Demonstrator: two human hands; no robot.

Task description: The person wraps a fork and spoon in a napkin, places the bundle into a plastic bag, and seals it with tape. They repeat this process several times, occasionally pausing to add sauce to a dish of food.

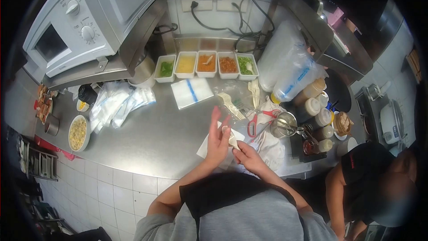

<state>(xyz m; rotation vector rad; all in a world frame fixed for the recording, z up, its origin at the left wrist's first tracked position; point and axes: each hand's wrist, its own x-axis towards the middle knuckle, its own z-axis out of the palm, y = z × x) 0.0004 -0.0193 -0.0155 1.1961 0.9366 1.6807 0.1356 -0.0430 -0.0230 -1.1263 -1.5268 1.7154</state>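
Observation:
Just in front of my body, my left hand (217, 142) has its fingers stretched away from me and its thumb against some cream-coloured plastic spoons (232, 141). My right hand (248, 157) pinches the handle end of the same spoons from the right. How many spoons there are is hard to make out. Below my hands lies a white sheet (203, 150). Beyond them a bundle of plastic forks (230, 106) rests on clear wrapping, with a second bunch of cutlery (253, 93) further right. Red-handled scissors (252, 127) lie beside my right hand.
White tubs of toppings (206, 75) line the back. A stack of plastic bags (191, 93) lies before them. Left are loose bags (120, 105), a bowl of yellowish food (79, 133) and a microwave (71, 31). Right are a metal pot (282, 122), sauce bottles (312, 106) and another person (363, 183).

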